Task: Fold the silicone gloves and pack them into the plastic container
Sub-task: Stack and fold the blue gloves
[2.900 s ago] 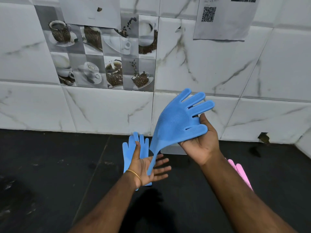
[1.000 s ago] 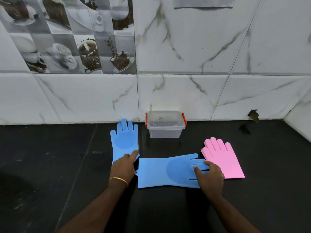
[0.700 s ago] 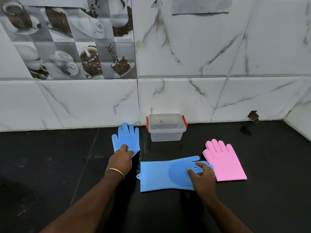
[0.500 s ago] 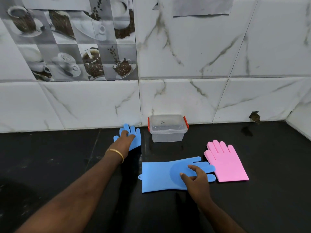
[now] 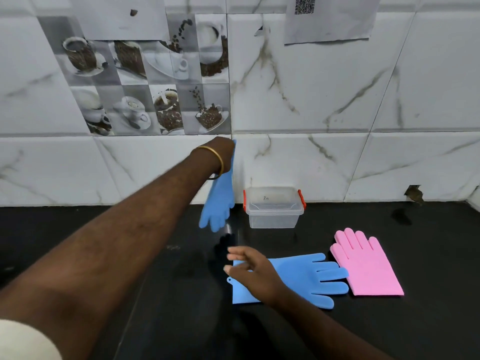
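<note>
Dangling blue glove (image 5: 218,201) below left hand (image 5: 225,152) grip

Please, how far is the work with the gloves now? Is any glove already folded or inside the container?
Nothing is packed: the plastic container has its lid on. In hand: the left hand holds one blue glove hanging unfolded; the right hand is over the flat blue glove. The pink glove lies flat, untouched. All folding, opening and packing remain.

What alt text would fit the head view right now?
A person's left hand holds a blue glove up by its cuff, fingers dangling, beside a lidded clear plastic container. The right hand hovers, fingers loose, at the cuff of a second blue glove flat on the black counter, next to a pink glove.
</note>
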A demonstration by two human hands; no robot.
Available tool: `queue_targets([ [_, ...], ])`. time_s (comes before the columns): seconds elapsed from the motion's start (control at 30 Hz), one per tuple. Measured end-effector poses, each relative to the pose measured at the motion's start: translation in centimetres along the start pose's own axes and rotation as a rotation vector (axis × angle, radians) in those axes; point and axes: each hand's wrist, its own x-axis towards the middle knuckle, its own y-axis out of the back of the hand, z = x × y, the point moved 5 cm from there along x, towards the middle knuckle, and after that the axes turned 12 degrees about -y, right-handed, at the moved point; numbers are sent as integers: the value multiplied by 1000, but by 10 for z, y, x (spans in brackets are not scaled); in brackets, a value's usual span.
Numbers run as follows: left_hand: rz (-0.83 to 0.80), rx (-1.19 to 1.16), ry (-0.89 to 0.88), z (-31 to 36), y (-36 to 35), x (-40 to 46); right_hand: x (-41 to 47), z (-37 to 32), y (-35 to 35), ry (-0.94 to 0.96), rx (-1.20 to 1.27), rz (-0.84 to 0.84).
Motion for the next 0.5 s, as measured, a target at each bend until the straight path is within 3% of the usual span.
queue_targets([
  [0.1, 6, -51, -14, 26, 28, -3, 8, -47, -22, 118, -71, -139],
  [0.2, -22, -173, -21, 51, 40, -8, 20, -91, -29, 187, -115, -171],
  [0.33, 66, -423, 15, 68, 39, -15, 41, -116, -5, 147, -41, -44],
  [0.5, 203, -854, 64, 74, 26, -27, 54, -74, 57, -64, 109, 166],
])
